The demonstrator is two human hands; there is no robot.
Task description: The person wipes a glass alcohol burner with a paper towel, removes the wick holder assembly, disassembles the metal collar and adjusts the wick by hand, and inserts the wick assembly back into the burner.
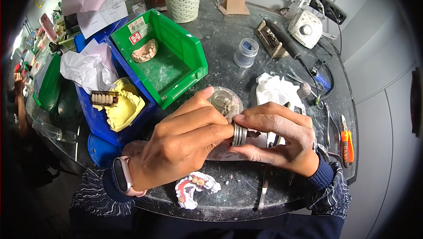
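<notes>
My right hand (277, 135) pinches a small silver ribbed metal cylinder (239, 134) between thumb and fingers. My left hand (185, 135) is closed against the cylinder's left end; its fingertips are hidden, so its exact grip is not visible. Something dark (253, 134) shows inside the curl of my right hand. Behind the hands is a round clear dish (225, 100) with small greyish pieces in it. A white dental model (194, 190) with pink and tooth-coloured parts lies near the front edge. Below my right hand, a thin spatula (263, 190) rests on the table.
At the left, a green bin (183, 74) holds a pinkish dental cast (144, 51). A blue bin (99, 124) contains a yellow cast (125, 109), a row of teeth and crumpled paper. White tissue (277, 91), a handpiece (280, 36) and orange-handled pliers (346, 146) are at the right.
</notes>
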